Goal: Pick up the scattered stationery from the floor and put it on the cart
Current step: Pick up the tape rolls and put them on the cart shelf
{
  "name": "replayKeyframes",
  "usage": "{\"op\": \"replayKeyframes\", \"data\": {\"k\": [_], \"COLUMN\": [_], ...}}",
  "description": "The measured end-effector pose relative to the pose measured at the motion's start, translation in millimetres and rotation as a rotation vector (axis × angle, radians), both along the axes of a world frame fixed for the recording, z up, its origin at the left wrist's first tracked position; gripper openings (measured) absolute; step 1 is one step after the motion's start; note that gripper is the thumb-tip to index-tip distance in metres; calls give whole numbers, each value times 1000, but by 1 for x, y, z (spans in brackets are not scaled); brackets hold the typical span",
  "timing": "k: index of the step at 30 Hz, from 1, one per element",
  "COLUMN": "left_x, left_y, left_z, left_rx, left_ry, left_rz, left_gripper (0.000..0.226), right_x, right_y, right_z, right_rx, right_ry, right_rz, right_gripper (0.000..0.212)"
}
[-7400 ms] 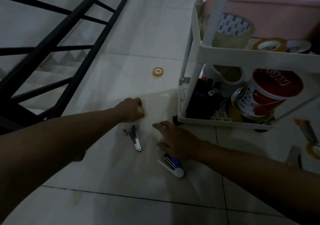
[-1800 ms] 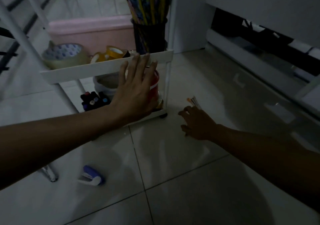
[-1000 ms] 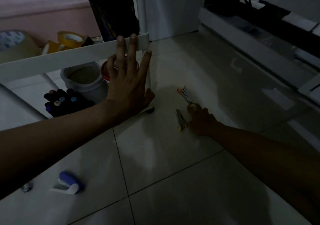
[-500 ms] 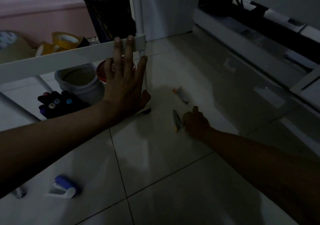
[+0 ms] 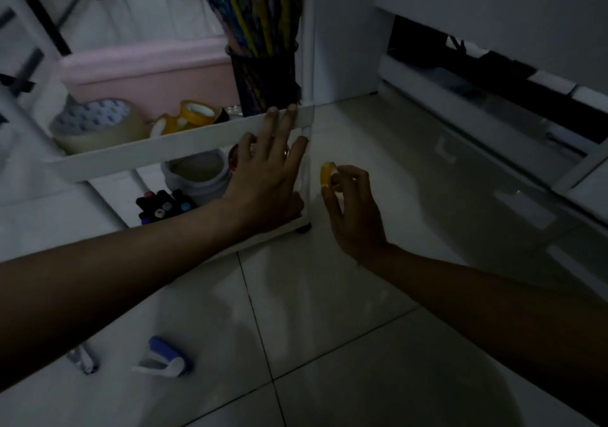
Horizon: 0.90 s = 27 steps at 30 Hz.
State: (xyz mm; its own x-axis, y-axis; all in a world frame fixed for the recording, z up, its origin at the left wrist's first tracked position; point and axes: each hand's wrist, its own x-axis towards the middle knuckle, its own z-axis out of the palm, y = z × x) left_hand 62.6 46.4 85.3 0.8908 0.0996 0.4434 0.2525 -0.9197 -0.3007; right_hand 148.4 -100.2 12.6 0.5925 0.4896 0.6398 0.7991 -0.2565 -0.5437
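The white cart (image 5: 148, 150) stands at the left on the tiled floor. My left hand (image 5: 266, 176) lies flat against the cart's right end, fingers spread over the shelf rim, holding nothing. Just right of the cart's corner post, my right hand (image 5: 355, 216) is raised off the floor and pinches a small yellow item (image 5: 328, 175), which looks like a little tape roll. On the floor at the lower left lie a blue and white stapler (image 5: 164, 359) and a small metal tool (image 5: 82, 359), partly hidden by my left forearm.
The middle shelf holds a big clear tape roll (image 5: 95, 123), yellow tape rolls (image 5: 194, 114) and a black pencil cup (image 5: 263, 77). Markers (image 5: 163, 206) and a white jar (image 5: 197, 173) sit below. White low furniture (image 5: 493, 104) runs along the right.
My right hand has come up off the floor with the yellow item in its fingers and moved nearer the cart. The cutters seen on the floor are out of sight. My left hand stays on the cart.
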Motion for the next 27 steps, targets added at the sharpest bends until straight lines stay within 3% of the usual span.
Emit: {"op": "replayKeyframes", "data": {"k": [5,12,22,27], "left_x": [-16,-33,-42,-40], "left_y": [7,10,12,17], "left_z": [15,42,56,75], "left_rx": [-103,-463,-803,-743], "left_ry": [94,-133,-375,-407], "left_rz": [-74,-339,-419,-375], "left_gripper": [82,56,27,25], "right_x": [-12,-17,-14,-7], "right_y": [26,42,60,65], "right_z": [28,51,84,103], "right_rx": [148,264,282,165], "right_ry": [-54,-131,-250,-198], "right_rz": [91,119,338,388], "right_gripper": [22,24,26,45]}}
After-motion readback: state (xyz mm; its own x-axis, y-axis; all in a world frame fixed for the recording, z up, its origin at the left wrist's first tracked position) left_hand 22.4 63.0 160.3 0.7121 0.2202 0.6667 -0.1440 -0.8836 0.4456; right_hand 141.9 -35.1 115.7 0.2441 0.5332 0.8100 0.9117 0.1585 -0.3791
